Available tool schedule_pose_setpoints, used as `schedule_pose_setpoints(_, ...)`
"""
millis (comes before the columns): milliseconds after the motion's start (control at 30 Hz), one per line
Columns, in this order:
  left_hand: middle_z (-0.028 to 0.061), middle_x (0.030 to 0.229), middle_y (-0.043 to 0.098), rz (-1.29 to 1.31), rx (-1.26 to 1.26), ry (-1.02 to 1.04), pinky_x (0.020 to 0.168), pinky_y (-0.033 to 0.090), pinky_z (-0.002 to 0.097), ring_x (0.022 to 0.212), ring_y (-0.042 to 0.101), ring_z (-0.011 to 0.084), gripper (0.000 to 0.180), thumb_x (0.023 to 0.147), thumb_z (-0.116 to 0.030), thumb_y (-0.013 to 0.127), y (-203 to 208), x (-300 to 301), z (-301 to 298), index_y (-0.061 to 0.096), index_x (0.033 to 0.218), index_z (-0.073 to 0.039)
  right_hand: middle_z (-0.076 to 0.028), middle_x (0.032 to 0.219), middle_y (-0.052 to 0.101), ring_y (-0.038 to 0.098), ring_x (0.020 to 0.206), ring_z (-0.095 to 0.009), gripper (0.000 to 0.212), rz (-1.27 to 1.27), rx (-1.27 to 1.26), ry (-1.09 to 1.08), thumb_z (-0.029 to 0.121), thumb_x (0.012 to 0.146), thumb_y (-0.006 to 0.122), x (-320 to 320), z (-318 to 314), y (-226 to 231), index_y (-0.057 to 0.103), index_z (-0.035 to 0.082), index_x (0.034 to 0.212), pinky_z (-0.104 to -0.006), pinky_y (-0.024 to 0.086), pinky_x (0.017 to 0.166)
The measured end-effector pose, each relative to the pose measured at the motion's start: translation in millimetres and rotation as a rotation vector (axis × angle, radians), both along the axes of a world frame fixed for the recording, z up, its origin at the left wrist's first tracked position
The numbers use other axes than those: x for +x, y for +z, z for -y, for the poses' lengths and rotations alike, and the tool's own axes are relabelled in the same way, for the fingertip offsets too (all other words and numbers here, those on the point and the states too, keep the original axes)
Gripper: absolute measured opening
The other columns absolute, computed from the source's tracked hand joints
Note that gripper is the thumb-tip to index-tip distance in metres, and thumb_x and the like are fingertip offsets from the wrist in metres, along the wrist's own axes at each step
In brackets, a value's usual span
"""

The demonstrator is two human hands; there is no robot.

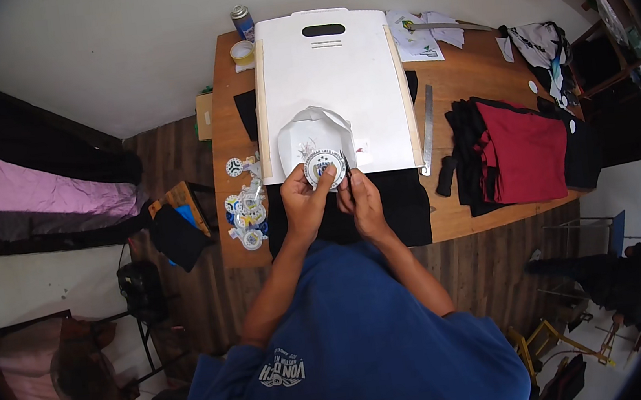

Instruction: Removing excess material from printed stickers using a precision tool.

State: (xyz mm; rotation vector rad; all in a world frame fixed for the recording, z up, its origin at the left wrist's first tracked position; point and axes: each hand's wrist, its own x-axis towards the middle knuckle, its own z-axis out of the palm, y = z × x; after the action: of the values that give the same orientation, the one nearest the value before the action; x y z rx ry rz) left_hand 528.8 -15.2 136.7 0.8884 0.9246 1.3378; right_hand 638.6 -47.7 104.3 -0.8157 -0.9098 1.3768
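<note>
My left hand [307,208] pinches a round white emblem [319,163] with a printed ring of lettering, thumb across its face. Close against the emblem's right edge, my right hand [366,209] is closed round a slim dark tool, apparently scissors [346,167]; its handles are mostly hidden by the fingers. Just beyond both hands sits a white paper-like container [304,128] with small pale scraps inside. It rests on a white board [330,72] with a slot at its far end. Several cut round emblems [247,218] lie piled left of the board.
Black cloth [393,211] lies under the board's near edge. Right of it are a metal ruler [428,128] and folded red and black garments [524,149]. A spray can [242,21] and a tape roll [242,52] stand far left. Another person [622,276] is at lower right.
</note>
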Motion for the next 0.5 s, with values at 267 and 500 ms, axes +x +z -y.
schedule_pose_setpoints(267, 0.0056, 0.089, 0.067, -0.005, 0.006, 0.01, 0.071, 0.048, 0.0205, 0.08, 0.061, 0.0073, 0.011, 0.087, -0.004, 0.067, -10.3, -0.6, -9.9, 0.062, 0.095, 0.003, 0.002, 0.056, 0.032, 0.028, 0.048, -0.007, 0.033, -0.052, -0.053, -0.082, 0.032, 0.104, 0.032, 2.6, -14.1, -5.5, 0.047, 0.006, 0.091, -0.0226, 0.026, 0.047)
schedule_pose_setpoints(500, 0.0021, 0.086, 0.066, -0.422, 0.001, -0.299, 0.068, 0.046, 0.0212, 0.078, 0.058, 0.0051, 0.014, 0.084, -0.004, 0.07, -11.2, -27.1, -7.4, 0.066, 0.096, 0.004, 0.006, 0.072, 0.053, 0.042, 0.061, 0.002, 0.019, 0.138, -0.036, -0.096, 0.016, 0.093, 0.062, 23.1, -34.0, 22.9, 0.055, 0.001, 0.102, -0.0165, 0.033, 0.054)
